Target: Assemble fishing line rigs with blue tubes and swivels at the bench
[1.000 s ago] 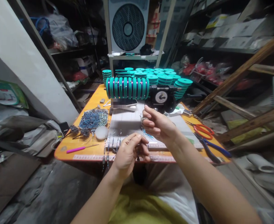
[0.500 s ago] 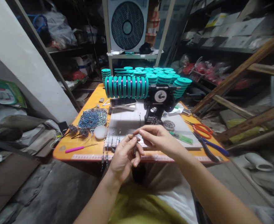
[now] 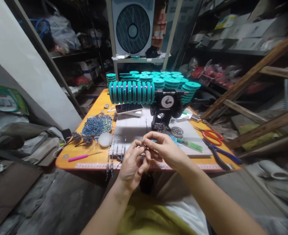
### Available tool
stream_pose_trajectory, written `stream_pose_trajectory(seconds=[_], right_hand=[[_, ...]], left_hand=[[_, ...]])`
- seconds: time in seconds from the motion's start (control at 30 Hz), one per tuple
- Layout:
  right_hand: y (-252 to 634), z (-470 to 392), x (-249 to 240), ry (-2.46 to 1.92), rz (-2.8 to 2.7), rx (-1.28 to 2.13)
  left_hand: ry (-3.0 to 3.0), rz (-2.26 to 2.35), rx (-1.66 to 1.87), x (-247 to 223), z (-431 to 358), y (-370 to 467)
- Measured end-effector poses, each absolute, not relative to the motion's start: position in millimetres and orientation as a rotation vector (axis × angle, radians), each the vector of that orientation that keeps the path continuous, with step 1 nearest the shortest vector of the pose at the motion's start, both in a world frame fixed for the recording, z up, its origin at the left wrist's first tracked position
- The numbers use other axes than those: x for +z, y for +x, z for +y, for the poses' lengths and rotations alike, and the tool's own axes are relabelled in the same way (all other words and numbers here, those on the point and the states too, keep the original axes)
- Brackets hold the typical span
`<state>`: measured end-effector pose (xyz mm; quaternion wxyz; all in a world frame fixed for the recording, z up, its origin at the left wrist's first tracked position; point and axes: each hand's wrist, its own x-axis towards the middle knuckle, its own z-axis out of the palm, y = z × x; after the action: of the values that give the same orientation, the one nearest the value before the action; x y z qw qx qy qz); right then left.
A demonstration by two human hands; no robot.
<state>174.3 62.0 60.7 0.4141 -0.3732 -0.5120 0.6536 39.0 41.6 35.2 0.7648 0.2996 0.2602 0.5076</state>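
My left hand (image 3: 135,161) and my right hand (image 3: 164,148) meet above the front edge of the table. Both are closed, thumb against fingers, with their tips touching or nearly so. Something small and dark shows between the fingers, too small and too covered to name. Left of my hands, several thin lines with small dark weights (image 3: 107,168) hang over the table edge. Behind my hands stands a black winding machine (image 3: 167,101) bearing a row of teal spools (image 3: 131,92) with purple line. A round dish of small metal parts (image 3: 177,131) sits at its foot.
On the left are a tray of blue tubes (image 3: 94,124), a white round lid (image 3: 105,139) and a pink-handled needle tool (image 3: 82,157). To the right lie orange scissors (image 3: 212,136), blue-handled pliers (image 3: 224,155) and a green tool (image 3: 191,144). A phone (image 3: 128,108) rests behind.
My right hand has moved slightly left and its fingers have curled further in beside the left fingertips. The fingers of my left hand have drawn closer together.
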Motion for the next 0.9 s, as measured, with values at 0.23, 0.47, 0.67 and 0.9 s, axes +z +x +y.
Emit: stream_pose_trajectory(seconds=[0.23,0.47,0.67,0.9], right_hand=[[197.9,77.6,63.2,-1.104,-1.373,1.055],[197.0,98.9,72.7,-1.506,-1.815,0.369],[174.7,120.5,67.4,-1.72,-1.997,0.224],[169.9,132.1,60.7,-1.812,-2.098,0.186]], left_hand=[[0.689,0.555,1.113,31.8,38.0,33.2],[0.898,0.698,1.206,27.1,31.9,31.7],[1.55,0.979,1.294,18.3,25.1,28.7],[2.381,1.59,1.203,0.2,25.2,26.0]])
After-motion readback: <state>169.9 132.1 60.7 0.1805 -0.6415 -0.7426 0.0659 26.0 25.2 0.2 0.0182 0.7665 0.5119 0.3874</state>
